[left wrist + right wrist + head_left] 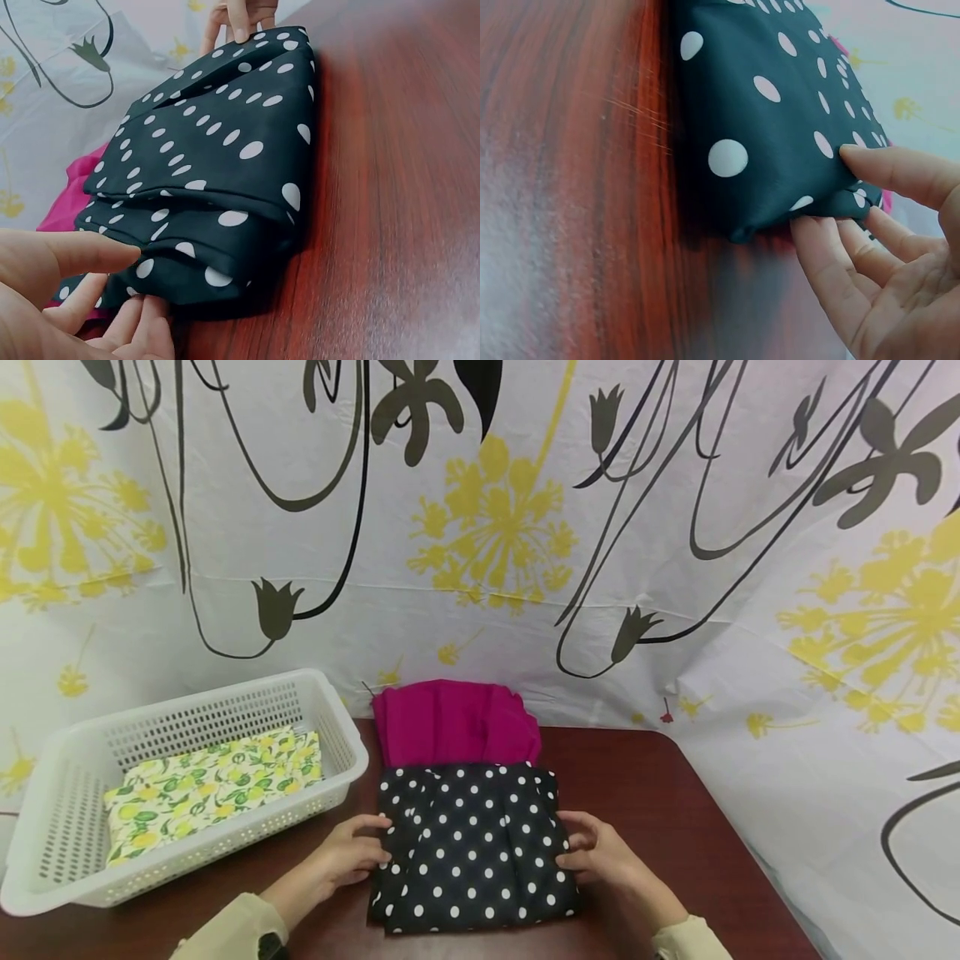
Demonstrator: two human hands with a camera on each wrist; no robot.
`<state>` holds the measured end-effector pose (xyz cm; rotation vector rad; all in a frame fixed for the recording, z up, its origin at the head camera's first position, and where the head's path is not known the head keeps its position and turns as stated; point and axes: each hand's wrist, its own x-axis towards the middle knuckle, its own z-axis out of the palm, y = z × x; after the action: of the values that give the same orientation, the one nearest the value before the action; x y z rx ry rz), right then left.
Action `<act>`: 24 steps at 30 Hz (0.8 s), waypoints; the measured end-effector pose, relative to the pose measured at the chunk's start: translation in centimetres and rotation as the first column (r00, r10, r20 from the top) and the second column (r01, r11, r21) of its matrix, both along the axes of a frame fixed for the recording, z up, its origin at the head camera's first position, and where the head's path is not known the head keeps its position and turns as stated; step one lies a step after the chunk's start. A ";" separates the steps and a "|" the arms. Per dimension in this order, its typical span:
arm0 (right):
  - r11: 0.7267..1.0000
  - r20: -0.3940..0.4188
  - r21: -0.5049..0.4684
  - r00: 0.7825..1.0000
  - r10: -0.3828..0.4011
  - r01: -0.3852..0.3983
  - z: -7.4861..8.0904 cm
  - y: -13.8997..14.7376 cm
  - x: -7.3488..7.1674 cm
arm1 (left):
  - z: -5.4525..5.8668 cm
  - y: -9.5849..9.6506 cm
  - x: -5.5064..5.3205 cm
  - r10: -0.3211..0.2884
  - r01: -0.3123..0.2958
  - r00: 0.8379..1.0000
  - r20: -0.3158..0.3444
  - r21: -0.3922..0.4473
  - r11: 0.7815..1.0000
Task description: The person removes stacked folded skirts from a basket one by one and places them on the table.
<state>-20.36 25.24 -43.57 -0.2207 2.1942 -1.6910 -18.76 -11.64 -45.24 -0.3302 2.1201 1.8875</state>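
Observation:
A folded black cloth with white polka dots [468,847] lies on the table in front of me, its layers stacked into a rough rectangle. My left hand [348,856] pinches its left edge; in the left wrist view the thumb [105,253] is on top and the other fingers are tucked at the underside. On the opposite edge, my right hand [603,856] pinches the cloth the same way, thumb [892,169] above and fingers below. Behind the dotted cloth is a folded magenta cloth [457,722], its near edge covered by the dotted one.
To the left stands a white perforated plastic basket [341,727] holding a folded lemon-print cloth [217,789]. The dark red wooden table [660,802] has a rounded far right corner. A white curtain with flower prints [480,635] hangs right behind the table.

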 end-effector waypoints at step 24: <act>0.988 0.012 0.148 0.999 0.046 -0.047 3.5 1.0 -1.9 | 2.5 -3.1 0.6 -0.147 0.147 0.989 0.000 -0.033 0.989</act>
<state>-22.28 26.28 -40.03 -0.2232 2.2787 -1.4933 -18.14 -14.77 -42.78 -0.1730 2.1167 1.7722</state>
